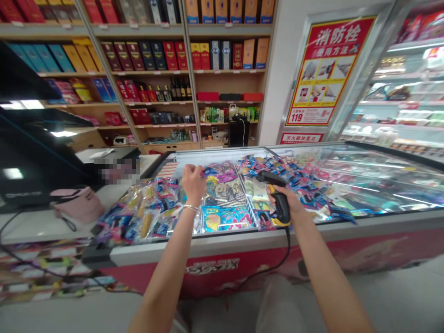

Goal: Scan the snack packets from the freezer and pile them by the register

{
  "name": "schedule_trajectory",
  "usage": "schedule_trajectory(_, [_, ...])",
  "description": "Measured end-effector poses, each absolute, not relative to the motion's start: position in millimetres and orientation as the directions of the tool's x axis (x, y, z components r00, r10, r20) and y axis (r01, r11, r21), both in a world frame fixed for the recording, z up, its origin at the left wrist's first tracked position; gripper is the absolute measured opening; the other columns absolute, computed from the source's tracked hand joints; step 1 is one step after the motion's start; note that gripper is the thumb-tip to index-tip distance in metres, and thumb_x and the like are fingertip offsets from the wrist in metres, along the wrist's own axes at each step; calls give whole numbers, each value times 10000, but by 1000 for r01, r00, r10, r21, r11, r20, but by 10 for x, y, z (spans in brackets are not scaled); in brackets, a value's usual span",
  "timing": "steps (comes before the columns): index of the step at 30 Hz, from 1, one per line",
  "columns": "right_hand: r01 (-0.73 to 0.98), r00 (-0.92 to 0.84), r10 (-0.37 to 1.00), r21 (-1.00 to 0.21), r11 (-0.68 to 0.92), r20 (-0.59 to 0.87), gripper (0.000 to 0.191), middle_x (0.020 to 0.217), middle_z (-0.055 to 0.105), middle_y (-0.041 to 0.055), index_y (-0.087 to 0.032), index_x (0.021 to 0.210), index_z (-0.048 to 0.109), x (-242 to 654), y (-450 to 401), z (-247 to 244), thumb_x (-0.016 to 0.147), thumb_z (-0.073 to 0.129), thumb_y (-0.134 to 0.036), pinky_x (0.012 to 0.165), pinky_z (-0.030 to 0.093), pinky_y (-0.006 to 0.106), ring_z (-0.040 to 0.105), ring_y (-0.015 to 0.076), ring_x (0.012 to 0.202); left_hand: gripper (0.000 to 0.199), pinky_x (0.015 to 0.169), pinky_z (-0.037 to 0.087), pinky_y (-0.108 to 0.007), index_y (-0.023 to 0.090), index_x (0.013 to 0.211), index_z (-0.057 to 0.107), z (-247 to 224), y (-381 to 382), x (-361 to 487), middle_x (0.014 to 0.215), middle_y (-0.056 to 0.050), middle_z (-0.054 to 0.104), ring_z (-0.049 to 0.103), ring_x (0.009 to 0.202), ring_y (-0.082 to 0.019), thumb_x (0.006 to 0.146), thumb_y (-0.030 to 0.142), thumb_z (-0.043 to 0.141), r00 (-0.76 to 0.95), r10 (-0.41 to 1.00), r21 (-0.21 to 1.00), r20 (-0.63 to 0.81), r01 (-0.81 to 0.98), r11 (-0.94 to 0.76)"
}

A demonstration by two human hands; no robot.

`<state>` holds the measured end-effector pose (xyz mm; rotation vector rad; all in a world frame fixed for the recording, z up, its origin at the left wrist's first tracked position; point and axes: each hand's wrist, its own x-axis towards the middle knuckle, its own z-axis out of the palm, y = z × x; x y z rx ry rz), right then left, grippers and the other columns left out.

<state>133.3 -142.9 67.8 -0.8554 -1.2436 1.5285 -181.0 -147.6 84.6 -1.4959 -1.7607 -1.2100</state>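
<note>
Barcode scanner (279, 202) clamped in our right hand (290, 201), cord (287, 249) trailing down the chest freezer's (222, 245) front; our left hand (193, 184), well apart, reaches over snack packets (222, 173) inside. We could snag that cord, jerking the scanner loose onto the packets or the floor (405, 296).

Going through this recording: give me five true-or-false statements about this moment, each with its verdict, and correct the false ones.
1. The right hand grips a black and yellow barcode scanner. True.
2. The left hand is also holding the scanner. False: it is over the packets in the glass-topped freezer, apart from the scanner.
3. A bangle circles the left wrist. True.
4. A pink bag sits on the freezer's glass. False: it is on the counter left of the freezer.
5. A red poster with Chinese text stands beyond the freezer. True.
</note>
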Motion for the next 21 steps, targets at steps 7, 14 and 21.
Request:
schedule_trajectory(7, [-357, -539, 842, -915, -189, 36, 270, 563, 553, -9, -171, 729, 630, 143, -1524, 531, 648, 736, -405, 425, 409, 220, 466, 92, 448, 219, 791, 412, -322, 173, 864, 663, 842, -2202, -3049, 968, -88, 515, 498, 951, -224, 761, 100, 484, -425, 400, 334, 812, 901, 278])
schedule_trajectory(14, [-333, -635, 770, -873, -355, -71, 249, 597, 601, 5, -159, 728, 639, -760, -1654, 346, 618, 765, -344, 417, 428, 201, 504, 93, 466, 231, 756, 409, -352, 152, 897, 663, 582, -2572, -3492, 942, -124, 538, 496, 911, -263, 775, 129, 467, -534, 445, 302, 719, 816, 493])
schedule_trajectory(21, [-307, -659, 745, -870, -387, -99, 253, 625, 633, 13, -169, 756, 629, -1147, -1620, 50, 626, 763, -340, 433, 448, 224, 522, 100, 457, 333, 912, 382, -488, 152, 1111, 655, 344, -2721, -3487, 1181, -191, 564, 471, 1105, -348, 865, 212, 439, -473, 556, 184, 683, 849, 495])
